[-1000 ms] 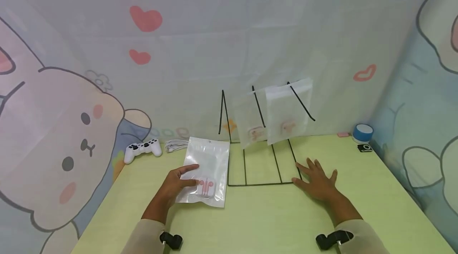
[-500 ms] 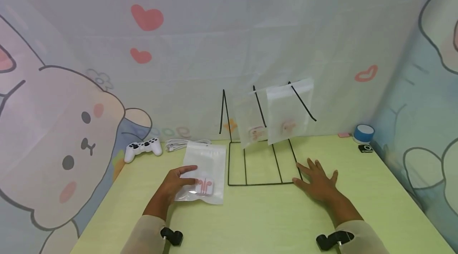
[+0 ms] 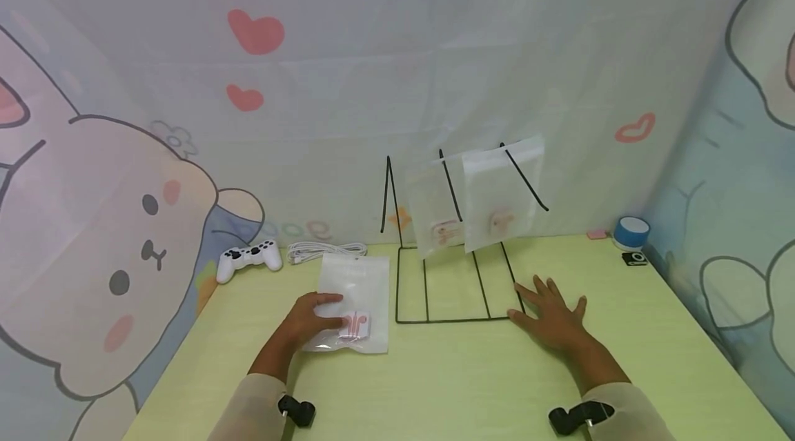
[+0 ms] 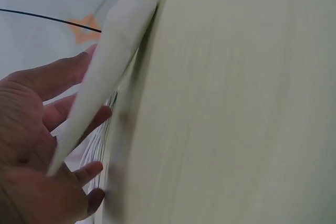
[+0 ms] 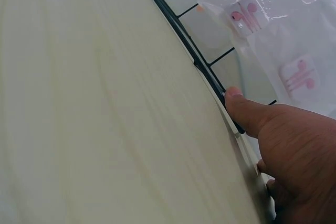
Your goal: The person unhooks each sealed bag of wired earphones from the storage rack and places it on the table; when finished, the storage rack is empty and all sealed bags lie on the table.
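My left hand [image 3: 303, 319] holds a white plastic pouch [image 3: 363, 282] by its left side, low over the table. A small white piece with pink earphones [image 3: 355, 326] on it shows near the pouch's bottom. In the left wrist view the pouch [image 4: 113, 45] is edge-on, with fingers on both its sides. My right hand [image 3: 551, 317], fingers spread, touches the right side of a black wire rack [image 3: 444, 321]. In the right wrist view the thumb [image 5: 236, 103] lies against the rack's frame. Two similar pouches hang there, a middle pouch [image 3: 428, 192] and a right pouch [image 3: 497, 185].
At the back left lie a white game controller [image 3: 248, 259] and a coiled white cable [image 3: 323, 252]. A blue-and-white round object [image 3: 631, 232], a small black item [image 3: 634, 259] and a pink block [image 3: 596, 234] are at the back right. The rack's left hook [image 3: 385, 196] holds nothing.
The pouch in my left hand has tipped down toward the table, and more of the cable behind it shows. My right hand stays in place at the rack.
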The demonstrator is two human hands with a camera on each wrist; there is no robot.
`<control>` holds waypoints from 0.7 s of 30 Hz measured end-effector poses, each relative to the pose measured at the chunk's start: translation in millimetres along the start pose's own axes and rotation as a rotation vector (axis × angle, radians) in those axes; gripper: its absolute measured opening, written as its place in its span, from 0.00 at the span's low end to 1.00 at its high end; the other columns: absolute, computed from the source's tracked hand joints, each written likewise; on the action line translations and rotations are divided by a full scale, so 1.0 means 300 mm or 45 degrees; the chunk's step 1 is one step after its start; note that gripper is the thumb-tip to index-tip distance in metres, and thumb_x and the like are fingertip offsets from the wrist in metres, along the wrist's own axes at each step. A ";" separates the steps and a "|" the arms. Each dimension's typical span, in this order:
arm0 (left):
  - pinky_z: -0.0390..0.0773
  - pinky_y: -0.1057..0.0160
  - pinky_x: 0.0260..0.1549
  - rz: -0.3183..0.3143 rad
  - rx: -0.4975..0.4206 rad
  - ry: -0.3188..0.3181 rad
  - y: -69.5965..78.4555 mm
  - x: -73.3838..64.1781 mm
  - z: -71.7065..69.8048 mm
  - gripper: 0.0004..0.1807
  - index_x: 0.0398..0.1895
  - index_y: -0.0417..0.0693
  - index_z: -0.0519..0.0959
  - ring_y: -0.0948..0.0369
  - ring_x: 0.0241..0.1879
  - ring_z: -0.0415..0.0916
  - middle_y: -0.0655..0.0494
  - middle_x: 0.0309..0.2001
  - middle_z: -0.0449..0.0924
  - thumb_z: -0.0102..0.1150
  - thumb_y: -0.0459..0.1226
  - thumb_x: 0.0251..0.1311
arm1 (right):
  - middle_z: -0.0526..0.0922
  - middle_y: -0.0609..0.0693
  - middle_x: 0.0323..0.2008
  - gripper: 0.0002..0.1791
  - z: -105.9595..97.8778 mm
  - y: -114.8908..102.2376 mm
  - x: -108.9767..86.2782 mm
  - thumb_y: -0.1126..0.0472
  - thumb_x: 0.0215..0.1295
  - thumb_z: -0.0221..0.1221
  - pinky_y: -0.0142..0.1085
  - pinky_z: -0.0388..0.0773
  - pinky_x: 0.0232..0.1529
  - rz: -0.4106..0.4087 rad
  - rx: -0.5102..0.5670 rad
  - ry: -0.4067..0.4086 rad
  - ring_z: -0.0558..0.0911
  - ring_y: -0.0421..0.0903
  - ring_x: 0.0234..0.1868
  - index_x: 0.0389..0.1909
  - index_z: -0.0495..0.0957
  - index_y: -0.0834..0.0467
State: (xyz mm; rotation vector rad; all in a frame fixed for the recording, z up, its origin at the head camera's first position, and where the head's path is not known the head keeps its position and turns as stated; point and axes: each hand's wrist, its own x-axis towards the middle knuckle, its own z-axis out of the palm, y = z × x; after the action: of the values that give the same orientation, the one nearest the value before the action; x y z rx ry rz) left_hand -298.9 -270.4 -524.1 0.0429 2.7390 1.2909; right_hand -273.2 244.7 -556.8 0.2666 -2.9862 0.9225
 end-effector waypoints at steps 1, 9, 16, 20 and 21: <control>0.57 0.27 0.80 -0.012 0.037 -0.004 -0.003 -0.002 -0.001 0.33 0.67 0.47 0.86 0.29 0.83 0.56 0.28 0.81 0.65 0.83 0.40 0.56 | 0.50 0.70 0.87 0.43 0.002 0.001 0.000 0.33 0.79 0.58 0.88 0.20 0.68 0.003 0.000 -0.001 0.43 0.76 0.87 0.85 0.65 0.51; 0.37 0.17 0.77 -0.011 0.260 -0.032 -0.013 -0.008 -0.002 0.36 0.72 0.52 0.82 0.24 0.86 0.33 0.31 0.87 0.53 0.79 0.49 0.59 | 0.50 0.70 0.87 0.43 -0.002 -0.001 -0.001 0.33 0.78 0.58 0.88 0.19 0.68 0.004 0.008 -0.002 0.43 0.77 0.87 0.85 0.65 0.51; 0.26 0.14 0.74 0.008 0.232 -0.033 -0.003 -0.016 -0.005 0.37 0.74 0.53 0.80 0.27 0.87 0.28 0.34 0.89 0.47 0.76 0.48 0.61 | 0.51 0.70 0.87 0.43 -0.006 -0.011 -0.002 0.33 0.78 0.59 0.89 0.22 0.68 0.007 -0.006 -0.004 0.44 0.77 0.87 0.84 0.66 0.52; 0.25 0.14 0.74 0.077 0.237 -0.008 0.032 -0.014 0.006 0.35 0.76 0.56 0.79 0.29 0.88 0.30 0.38 0.89 0.49 0.73 0.47 0.64 | 0.51 0.70 0.87 0.43 -0.005 -0.010 -0.001 0.33 0.78 0.59 0.89 0.22 0.68 0.007 -0.003 -0.004 0.44 0.77 0.87 0.84 0.66 0.51; 0.25 0.15 0.75 0.097 0.238 -0.005 0.042 -0.011 0.013 0.35 0.76 0.56 0.79 0.29 0.88 0.31 0.39 0.89 0.49 0.72 0.47 0.64 | 0.51 0.70 0.87 0.43 -0.004 -0.009 -0.001 0.33 0.78 0.59 0.89 0.22 0.68 0.007 -0.003 -0.002 0.44 0.77 0.87 0.84 0.66 0.51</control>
State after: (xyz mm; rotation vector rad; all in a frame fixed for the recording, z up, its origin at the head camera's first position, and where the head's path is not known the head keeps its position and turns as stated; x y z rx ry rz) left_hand -295.5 -259.6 -516.4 0.1673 2.8718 1.0450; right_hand -272.7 243.2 -554.3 0.2597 -2.9909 0.9197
